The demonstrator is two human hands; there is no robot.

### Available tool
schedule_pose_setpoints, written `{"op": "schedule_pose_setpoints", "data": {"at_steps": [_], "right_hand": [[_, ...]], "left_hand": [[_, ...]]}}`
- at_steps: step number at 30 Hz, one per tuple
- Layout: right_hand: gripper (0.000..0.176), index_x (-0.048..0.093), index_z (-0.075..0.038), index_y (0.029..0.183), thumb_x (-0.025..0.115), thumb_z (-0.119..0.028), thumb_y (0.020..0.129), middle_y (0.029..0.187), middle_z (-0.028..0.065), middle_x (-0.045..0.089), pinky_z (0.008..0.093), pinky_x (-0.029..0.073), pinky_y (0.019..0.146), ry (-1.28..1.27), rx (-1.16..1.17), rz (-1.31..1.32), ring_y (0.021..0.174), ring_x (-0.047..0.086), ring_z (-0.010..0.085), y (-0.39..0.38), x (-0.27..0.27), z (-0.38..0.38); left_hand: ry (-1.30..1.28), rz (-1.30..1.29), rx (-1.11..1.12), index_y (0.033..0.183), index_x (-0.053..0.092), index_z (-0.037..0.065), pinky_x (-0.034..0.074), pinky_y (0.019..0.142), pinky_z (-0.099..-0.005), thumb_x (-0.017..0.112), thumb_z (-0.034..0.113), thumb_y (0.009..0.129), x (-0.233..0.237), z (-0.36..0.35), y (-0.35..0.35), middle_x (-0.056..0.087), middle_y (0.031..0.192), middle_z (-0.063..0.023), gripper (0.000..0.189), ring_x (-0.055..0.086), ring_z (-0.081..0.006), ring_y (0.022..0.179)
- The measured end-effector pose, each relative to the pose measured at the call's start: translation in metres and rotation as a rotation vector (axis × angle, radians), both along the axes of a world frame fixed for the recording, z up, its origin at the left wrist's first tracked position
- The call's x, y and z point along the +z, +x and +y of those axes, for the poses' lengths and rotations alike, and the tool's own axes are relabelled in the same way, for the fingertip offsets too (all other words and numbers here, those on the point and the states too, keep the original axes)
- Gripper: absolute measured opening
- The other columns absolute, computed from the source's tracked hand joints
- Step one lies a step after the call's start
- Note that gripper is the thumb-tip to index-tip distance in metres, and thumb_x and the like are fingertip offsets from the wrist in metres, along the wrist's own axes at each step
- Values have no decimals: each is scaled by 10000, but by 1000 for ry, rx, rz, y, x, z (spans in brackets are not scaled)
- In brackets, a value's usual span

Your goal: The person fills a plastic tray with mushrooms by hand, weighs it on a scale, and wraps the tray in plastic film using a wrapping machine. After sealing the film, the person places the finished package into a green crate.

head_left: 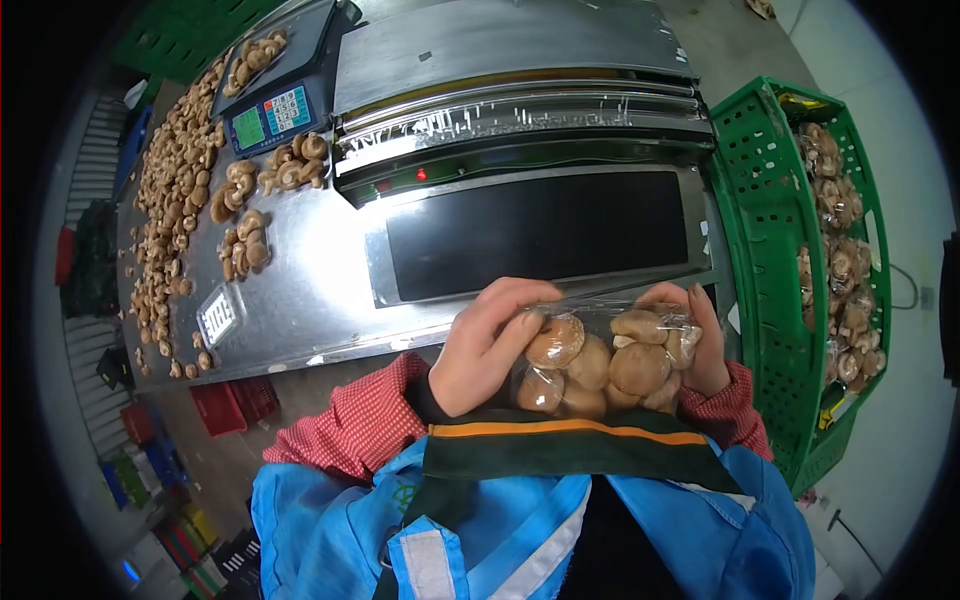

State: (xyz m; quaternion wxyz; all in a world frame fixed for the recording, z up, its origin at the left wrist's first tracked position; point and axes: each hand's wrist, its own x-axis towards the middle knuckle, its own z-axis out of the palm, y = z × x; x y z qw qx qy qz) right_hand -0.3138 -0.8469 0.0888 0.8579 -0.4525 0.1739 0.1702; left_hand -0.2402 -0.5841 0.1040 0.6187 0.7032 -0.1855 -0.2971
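Observation:
A clear plastic pack of brown mushrooms (606,365) is held up close to my body, in front of the wrapping machine's near edge. My left hand (487,345) is closed on its left end, thumb and fingers pinching the shiny film. On the opposite end, my right hand (707,340) grips the plastic, fingers curled round the upper corner. Several mushroom caps show through the film. Just beyond the pack lies the black plate (540,230) of the wrapping machine, with a film roller (520,118) behind it.
Loose mushrooms (170,200) are heaped along the table's left side. Small mushroom piles (245,245) lie nearer the machine. A digital scale (270,120) bears more mushrooms. On the right, a green crate (750,215) stands against the table, with wrapped mushroom packs (845,265) at its far side.

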Motion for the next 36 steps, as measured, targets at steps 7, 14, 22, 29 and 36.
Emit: {"op": "schedule_pose_setpoints", "data": {"at_steps": [7, 14, 22, 29, 36], "right_hand": [[581, 559, 0, 1026, 284, -510, 989, 1015, 156, 647, 343, 521, 839, 83, 10, 45, 919, 642, 223, 0, -12, -14], [566, 562, -3, 1010, 283, -496, 992, 983, 147, 647, 337, 519, 835, 48, 41, 75, 913, 634, 204, -2, -15, -6], [540, 563, 5, 982, 301, -468, 992, 962, 145, 644, 320, 514, 831, 27, 46, 87, 894, 628, 192, 3, -11, 8], [509, 554, 2, 977, 318, -449, 990, 932, 128, 628, 309, 512, 807, -22, 40, 99, 866, 620, 168, 5, -11, 24], [505, 551, 0, 984, 320, -449, 991, 950, 133, 625, 316, 507, 820, -10, 49, 91, 879, 617, 178, 9, -12, 30]], "left_hand": [[51, -137, -214, 1243, 549, 23, 420, 982, -393, 712, 229, 812, 4, -3, 1, 478, 1259, -164, 505, 525, -310, 1119], [111, -202, -246, 1212, 564, 9, 468, 907, -341, 695, 219, 838, -8, 6, 0, 531, 1151, -152, 449, 544, -256, 1083], [139, -306, -145, 1172, 568, -1, 447, 919, -358, 659, 181, 849, -8, 11, -8, 477, 1201, -178, 382, 532, -299, 1068], [209, -341, -168, 1112, 575, -13, 480, 877, -380, 731, 165, 772, -4, 34, 2, 482, 1210, -192, 414, 536, -349, 1092], [146, -532, -165, 1087, 569, -17, 479, 877, -387, 685, 127, 799, -5, 33, 4, 531, 1163, -196, 342, 560, -356, 1044]]}}
